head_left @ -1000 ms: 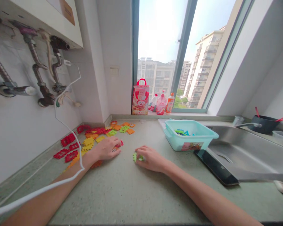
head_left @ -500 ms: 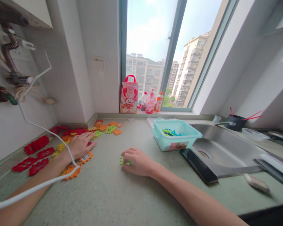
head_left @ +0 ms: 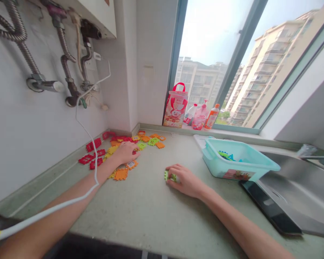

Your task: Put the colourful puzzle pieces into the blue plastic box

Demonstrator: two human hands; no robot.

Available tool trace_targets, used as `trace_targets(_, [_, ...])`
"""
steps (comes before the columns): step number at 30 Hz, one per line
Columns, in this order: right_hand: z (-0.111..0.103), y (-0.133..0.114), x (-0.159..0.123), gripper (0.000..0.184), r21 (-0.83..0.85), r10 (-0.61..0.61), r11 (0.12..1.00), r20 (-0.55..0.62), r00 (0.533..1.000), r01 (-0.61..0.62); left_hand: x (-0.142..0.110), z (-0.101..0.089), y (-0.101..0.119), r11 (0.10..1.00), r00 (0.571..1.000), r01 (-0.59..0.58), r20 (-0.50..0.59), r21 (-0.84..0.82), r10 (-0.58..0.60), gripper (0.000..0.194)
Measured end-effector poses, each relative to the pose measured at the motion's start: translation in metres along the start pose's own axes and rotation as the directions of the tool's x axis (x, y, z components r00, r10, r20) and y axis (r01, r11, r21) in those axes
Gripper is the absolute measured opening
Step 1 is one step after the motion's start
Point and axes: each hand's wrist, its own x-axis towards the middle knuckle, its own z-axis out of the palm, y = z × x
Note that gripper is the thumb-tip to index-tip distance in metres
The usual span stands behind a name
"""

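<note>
Red toothed pieces (head_left: 93, 144) lie at the far left of the tabletop (head_left: 140, 208), yellow pieces (head_left: 112, 150) just right of them. The left hand (head_left: 126, 152) curls over the spread, at a small red piece (head_left: 134, 152); whether it grips that, I cannot tell. Mid-tabletop, the right hand (head_left: 184, 178) pinches a light-green piece (head_left: 166, 175). Farther right, a turquoise basin (head_left: 212, 162) holds blue and green pieces (head_left: 227, 156), a black phone (head_left: 270, 207) on its near side.

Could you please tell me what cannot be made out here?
In the head view:
Much of the green piece, covered by the right hand.
Whatever lies beneath the left hand.
Bottom of the teal basket, behind its front wall.
Right end of the sink, cut off by the picture's right edge.
</note>
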Motion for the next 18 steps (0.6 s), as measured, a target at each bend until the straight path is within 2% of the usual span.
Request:
trace_targets(4, [-0.002, -0.001, 0.0, 0.006, -0.009, 0.007, 1.0, 0.009, 1.0, -0.006, -0.001, -0.005, 0.002, 0.997, 1.0, -0.025, -0.02, -0.067, 0.024, 0.02])
trace_targets(7, [-0.003, -0.001, -0.001, 0.006, -0.006, -0.004, 1.0, 0.01, 1.0, 0.004, -0.001, -0.009, 0.003, 0.997, 1.0, -0.022, 0.005, -0.072, 0.022, 0.015])
trace_targets(12, [-0.003, 0.0, -0.001, 0.005, 0.005, 0.005, 1.0, 0.017, 1.0, -0.005, -0.001, -0.012, 0.002, 1.0, 0.998, 0.0, 0.059, -0.022, 0.001, 0.031])
trace_targets(15, [-0.002, 0.0, -0.001, 0.006, 0.007, 0.004, 1.0, 0.017, 1.0, -0.004, -0.001, -0.01, 0.004, 1.0, 1.0, 0.024, 0.005, -0.008, -0.024, 0.034])
trace_targets(18, [-0.002, 0.001, -0.001, 0.006, 0.007, -0.007, 1.0, 0.006, 1.0, 0.007, 0.0, -0.011, 0.012, 0.996, 0.998, -0.052, 0.02, -0.078, 0.053, 0.046])
